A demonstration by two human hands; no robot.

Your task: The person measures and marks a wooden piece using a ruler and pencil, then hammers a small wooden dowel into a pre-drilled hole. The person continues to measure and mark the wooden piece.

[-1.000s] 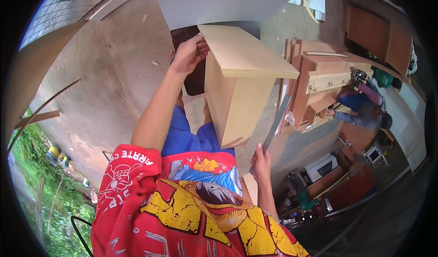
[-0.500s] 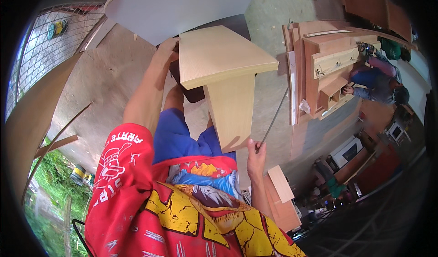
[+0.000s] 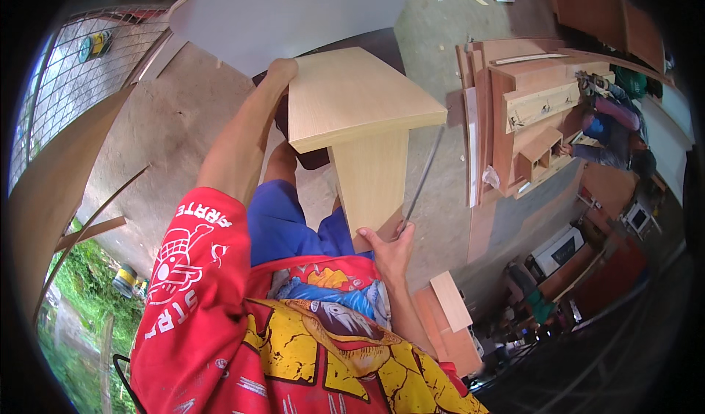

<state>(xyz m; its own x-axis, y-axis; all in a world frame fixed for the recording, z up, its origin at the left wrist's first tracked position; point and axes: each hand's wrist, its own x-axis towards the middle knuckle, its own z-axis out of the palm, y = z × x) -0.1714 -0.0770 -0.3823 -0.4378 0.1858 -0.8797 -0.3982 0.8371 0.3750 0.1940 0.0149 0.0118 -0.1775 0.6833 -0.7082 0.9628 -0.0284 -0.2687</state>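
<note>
A pale wood-grained piece, with a wide board [image 3: 360,94] set across a narrower panel [image 3: 369,171], stands in front of me. At the wide board's far left edge, my left hand [image 3: 283,72] is closed against it, its fingers mostly hidden. My right hand [image 3: 389,251] is at the near lower end of the narrower panel. Its thumb reaches onto the panel, while the fingers hold a thin dark strip [image 3: 424,182] that slants up along the panel's right side. A dark surface [image 3: 385,43] lies beneath and behind the wide board.
A large grey-white panel [image 3: 294,13] spans the far side. To the right, a co-worker [image 3: 613,138] bends over a stack of reddish boards and wooden boxes [image 3: 529,83]. Wood offcuts [image 3: 452,304] lie near my right elbow. Wire mesh [image 3: 55,83] stands at the left.
My right hand has moved left and onto the panel's lower end, its thumb now spread on the wood. The dark strip has shifted left with it, closer to the panel.
</note>
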